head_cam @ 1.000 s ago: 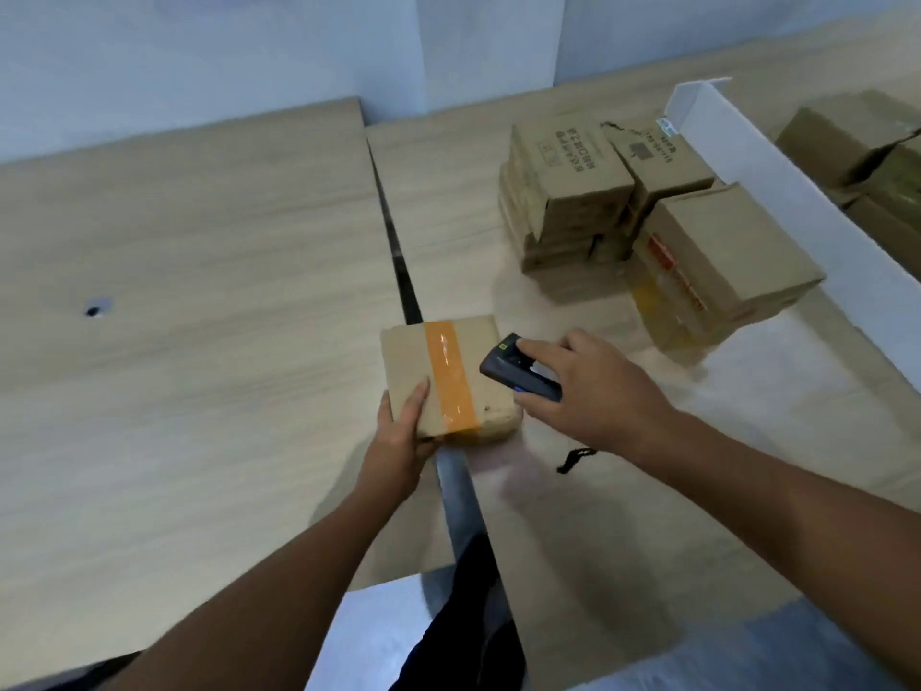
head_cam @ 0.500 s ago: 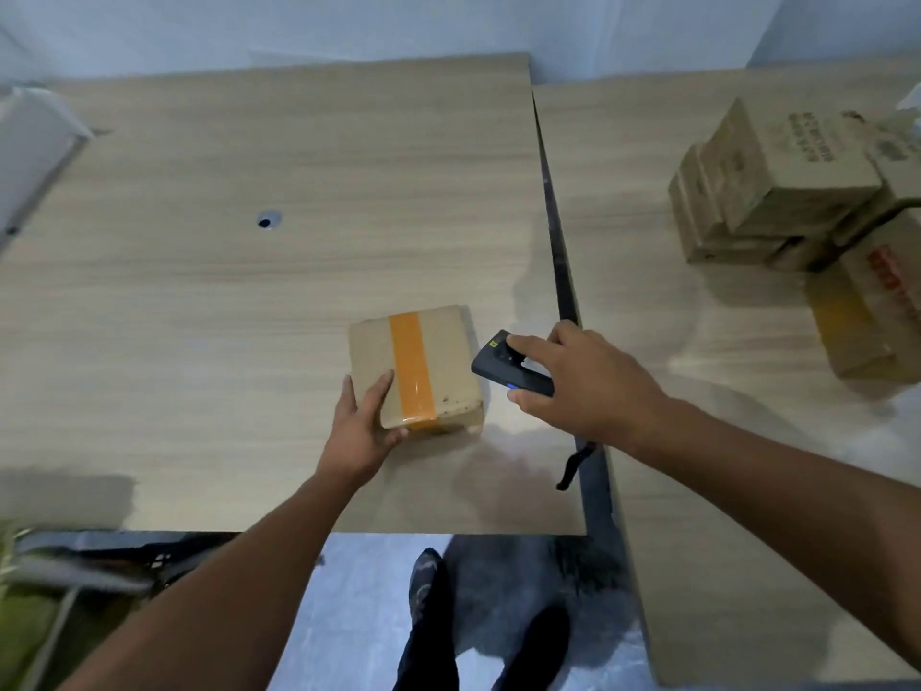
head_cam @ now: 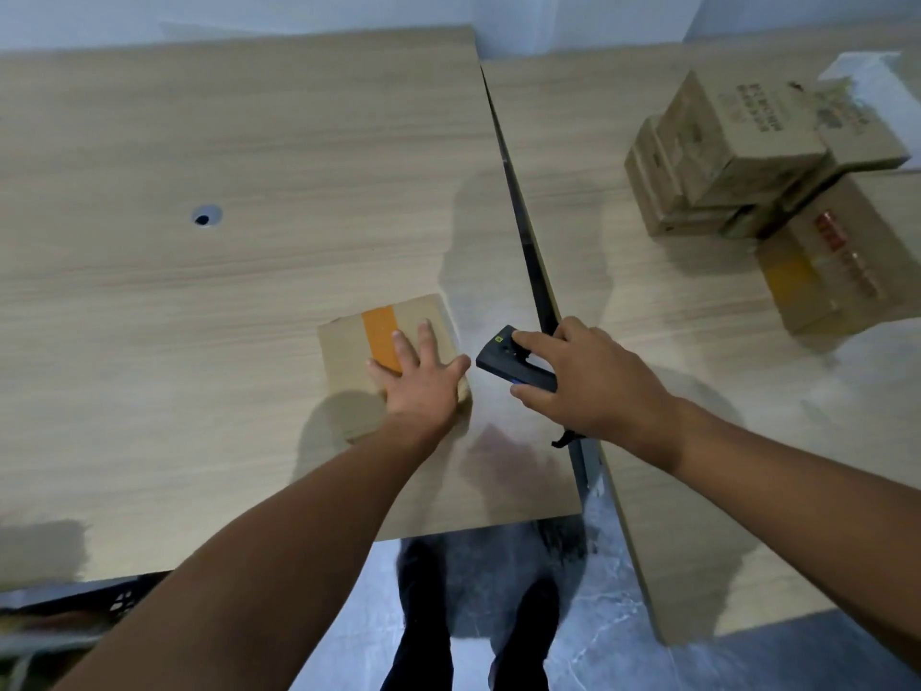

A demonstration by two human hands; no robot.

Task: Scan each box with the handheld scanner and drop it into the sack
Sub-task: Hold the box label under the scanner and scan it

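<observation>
A cardboard box (head_cam: 344,354) sealed with a strip of orange tape (head_cam: 381,336) is pressed flat on the wooden table (head_cam: 199,341) under the left hand (head_cam: 421,386), whose fingers are spread straight across its top. Just right of that hand, a dark handheld scanner (head_cam: 498,360) is gripped by the right hand (head_cam: 593,386), forefinger laid along its top, its nose turned toward the box. Well beyond the right hand, a pile of boxes (head_cam: 737,157) is seen stacked on a second table (head_cam: 648,301)
</observation>
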